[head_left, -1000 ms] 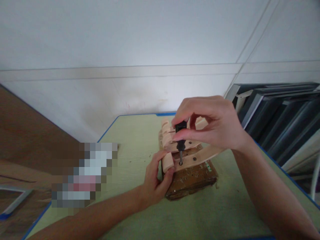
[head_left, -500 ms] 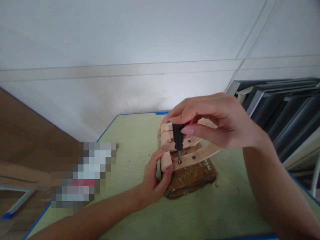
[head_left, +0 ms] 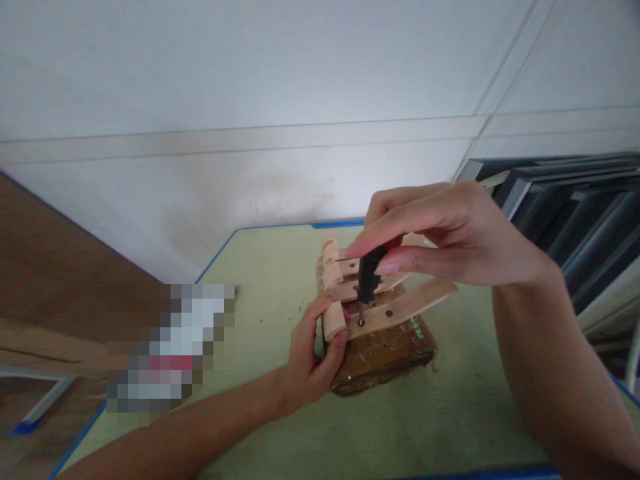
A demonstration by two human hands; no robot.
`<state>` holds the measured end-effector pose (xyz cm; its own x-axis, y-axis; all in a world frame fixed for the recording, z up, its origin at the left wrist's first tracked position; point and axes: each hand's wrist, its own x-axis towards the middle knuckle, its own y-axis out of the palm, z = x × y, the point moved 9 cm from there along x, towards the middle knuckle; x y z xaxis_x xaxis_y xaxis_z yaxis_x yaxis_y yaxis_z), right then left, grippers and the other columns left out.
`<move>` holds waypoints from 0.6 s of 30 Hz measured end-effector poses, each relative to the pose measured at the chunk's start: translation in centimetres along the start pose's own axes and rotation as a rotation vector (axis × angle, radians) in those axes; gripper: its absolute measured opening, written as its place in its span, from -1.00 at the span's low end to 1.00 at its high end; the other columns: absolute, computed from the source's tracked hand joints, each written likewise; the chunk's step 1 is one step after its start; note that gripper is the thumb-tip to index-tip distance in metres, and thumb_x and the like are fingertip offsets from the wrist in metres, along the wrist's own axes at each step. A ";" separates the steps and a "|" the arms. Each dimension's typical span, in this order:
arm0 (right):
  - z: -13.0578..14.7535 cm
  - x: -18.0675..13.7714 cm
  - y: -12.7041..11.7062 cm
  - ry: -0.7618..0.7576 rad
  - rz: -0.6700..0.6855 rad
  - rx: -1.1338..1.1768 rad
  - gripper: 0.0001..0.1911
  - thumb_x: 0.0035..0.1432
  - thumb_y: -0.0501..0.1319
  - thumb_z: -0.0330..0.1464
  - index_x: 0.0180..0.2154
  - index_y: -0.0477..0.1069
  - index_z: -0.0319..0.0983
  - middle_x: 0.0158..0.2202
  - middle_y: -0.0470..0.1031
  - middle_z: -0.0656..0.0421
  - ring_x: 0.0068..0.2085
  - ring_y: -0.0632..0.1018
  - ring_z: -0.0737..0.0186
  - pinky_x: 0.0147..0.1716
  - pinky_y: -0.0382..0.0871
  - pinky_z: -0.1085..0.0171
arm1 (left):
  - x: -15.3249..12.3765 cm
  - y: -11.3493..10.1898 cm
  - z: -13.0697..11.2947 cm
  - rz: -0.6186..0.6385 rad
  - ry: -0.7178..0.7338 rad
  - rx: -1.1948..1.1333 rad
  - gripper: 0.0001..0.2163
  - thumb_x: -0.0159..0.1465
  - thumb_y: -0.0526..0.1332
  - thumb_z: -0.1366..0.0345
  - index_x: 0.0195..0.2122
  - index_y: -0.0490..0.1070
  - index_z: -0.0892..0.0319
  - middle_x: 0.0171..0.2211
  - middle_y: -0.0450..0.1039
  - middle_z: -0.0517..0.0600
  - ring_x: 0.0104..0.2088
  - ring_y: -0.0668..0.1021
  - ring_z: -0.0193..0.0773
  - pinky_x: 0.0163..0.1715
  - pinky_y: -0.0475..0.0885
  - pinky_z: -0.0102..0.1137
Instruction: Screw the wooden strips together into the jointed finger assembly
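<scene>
The left forearm (head_left: pixel 220 419) slants in from the lower end of the bench's (head_left: pixel 260 280) left edge, the left hand (head_left: pixel 311 357) low, thumb and fingers curled. The right forearm (head_left: pixel 547 360) stands steeply, wrist bent; the right hand (head_left: pixel 447 227) arches higher, thumb and fingertips pinched.

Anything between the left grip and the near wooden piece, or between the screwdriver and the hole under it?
Nothing visible. The left grip holds the end of the near wooden piece directly; the screwdriver, in the right grip, reaches down to the dark hole.
</scene>
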<state>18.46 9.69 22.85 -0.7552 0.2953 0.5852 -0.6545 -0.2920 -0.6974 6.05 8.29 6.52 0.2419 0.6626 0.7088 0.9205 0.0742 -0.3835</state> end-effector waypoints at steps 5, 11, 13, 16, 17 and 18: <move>-0.4 0.1 -0.1 0.017 -0.046 -0.019 -0.81 0.15 0.27 -0.37 -0.25 0.49 -0.39 -0.37 0.50 0.13 -0.38 0.46 0.43 -0.43 0.35 0.38 | -0.2 -0.1 0.1 -0.011 -0.004 0.008 -0.66 0.27 0.13 0.39 0.08 0.22 0.16 -0.13 0.42 0.14 -0.10 0.51 -0.11 -0.10 0.46 -0.20; -0.8 0.2 0.5 0.041 -0.038 0.008 -0.82 0.17 0.25 -0.33 -0.35 0.41 -0.36 -0.38 0.41 0.20 -0.40 0.42 0.46 -0.45 0.32 0.41 | -0.1 -0.2 0.0 -0.017 0.000 0.001 -0.66 0.27 0.13 0.40 0.08 0.22 0.17 -0.12 0.42 0.13 -0.12 0.51 -0.13 -0.09 0.46 -0.21; -0.7 0.2 0.6 0.030 -0.041 -0.010 -0.79 0.17 0.25 -0.31 -0.38 0.38 -0.36 -0.39 0.35 0.21 -0.40 0.39 0.48 -0.47 0.28 0.43 | -0.1 -0.2 0.0 -0.015 0.001 0.007 -0.66 0.26 0.13 0.40 0.08 0.22 0.17 -0.12 0.42 0.13 -0.11 0.51 -0.13 -0.09 0.45 -0.21; -0.7 0.4 0.5 0.026 -0.071 -0.052 -0.74 0.16 0.25 -0.27 -0.43 0.32 -0.33 -0.41 0.30 0.24 -0.39 0.34 0.49 -0.48 0.22 0.44 | 0.0 0.0 -0.1 -0.003 0.007 0.007 -0.65 0.26 0.13 0.41 0.08 0.21 0.18 -0.11 0.42 0.14 -0.11 0.51 -0.13 -0.10 0.45 -0.22; -0.7 0.4 0.4 0.026 -0.080 -0.052 -0.73 0.16 0.26 -0.27 -0.44 0.30 -0.32 -0.42 0.28 0.25 -0.40 0.32 0.49 -0.48 0.21 0.45 | 0.1 0.0 -0.1 0.001 0.008 0.005 -0.65 0.26 0.13 0.41 0.08 0.21 0.18 -0.10 0.41 0.15 -0.11 0.51 -0.12 -0.10 0.45 -0.22; -0.8 0.5 0.5 0.026 -0.085 -0.043 -0.72 0.15 0.26 -0.28 -0.45 0.27 -0.31 -0.43 0.26 0.26 -0.41 0.30 0.50 -0.49 0.19 0.45 | 0.1 0.1 -0.1 0.005 0.009 0.005 -0.65 0.26 0.12 0.42 0.08 0.21 0.18 -0.10 0.41 0.15 -0.10 0.50 -0.12 -0.10 0.45 -0.21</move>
<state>17.81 10.38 22.47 -0.6953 0.3412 0.6326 -0.7139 -0.2258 -0.6628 6.18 8.24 6.65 0.2491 0.6559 0.7126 0.9178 0.0749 -0.3898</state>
